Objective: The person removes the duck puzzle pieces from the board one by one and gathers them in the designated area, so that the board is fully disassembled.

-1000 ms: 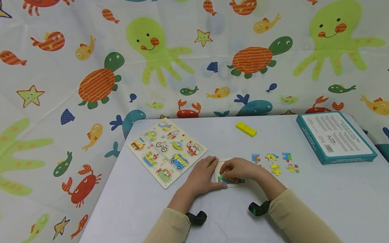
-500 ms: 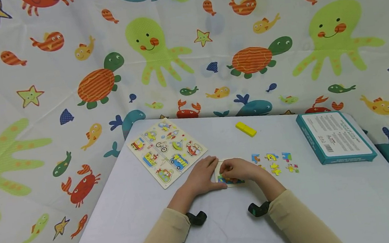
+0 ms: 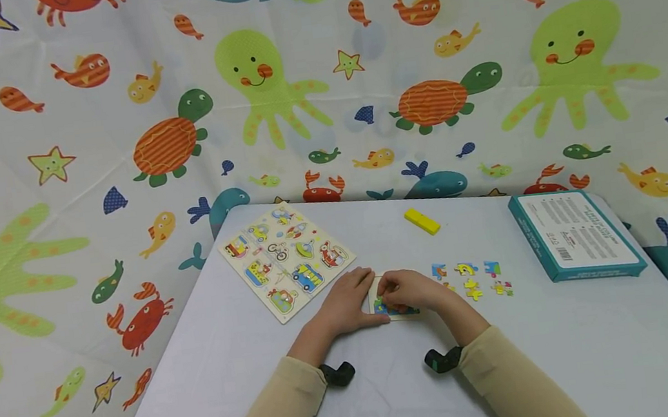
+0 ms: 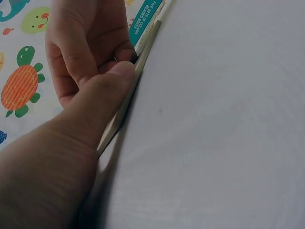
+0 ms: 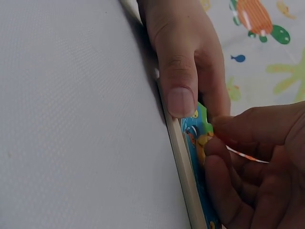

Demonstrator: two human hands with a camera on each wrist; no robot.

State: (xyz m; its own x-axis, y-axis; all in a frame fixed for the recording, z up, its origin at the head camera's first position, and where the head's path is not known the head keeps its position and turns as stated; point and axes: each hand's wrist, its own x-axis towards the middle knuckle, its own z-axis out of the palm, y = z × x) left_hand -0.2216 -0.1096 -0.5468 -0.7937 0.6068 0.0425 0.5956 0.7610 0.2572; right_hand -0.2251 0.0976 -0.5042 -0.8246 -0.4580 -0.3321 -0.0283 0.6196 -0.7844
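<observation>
In the head view my left hand point(image 3: 348, 303) lies over the left side of a small wooden jigsaw board point(image 3: 373, 291). Its thumb holds the near edge and its fingers reach the far edge. My right hand point(image 3: 409, 289) is bent over the board with curled fingers, thumb and forefinger pinching a small puzzle piece that they mostly cover. In the right wrist view, a blue and green picture point(image 5: 195, 138) with an orange-yellow figure shows inside the board's pale frame point(image 5: 183, 162). Much of the picture lies hidden under the hands.
Loose jigsaw pieces point(image 3: 472, 289) lie right of the board. A larger vehicle puzzle board point(image 3: 280, 260) is at the back left, a yellow block point(image 3: 422, 221) at the back, and a teal-edged box point(image 3: 581, 234) at the right. A sea-animal cloth point(image 3: 304, 66) hangs behind.
The right hand's fingers shift very slightly over the board. The left hand keeps its place, and the loose pieces have not moved.
</observation>
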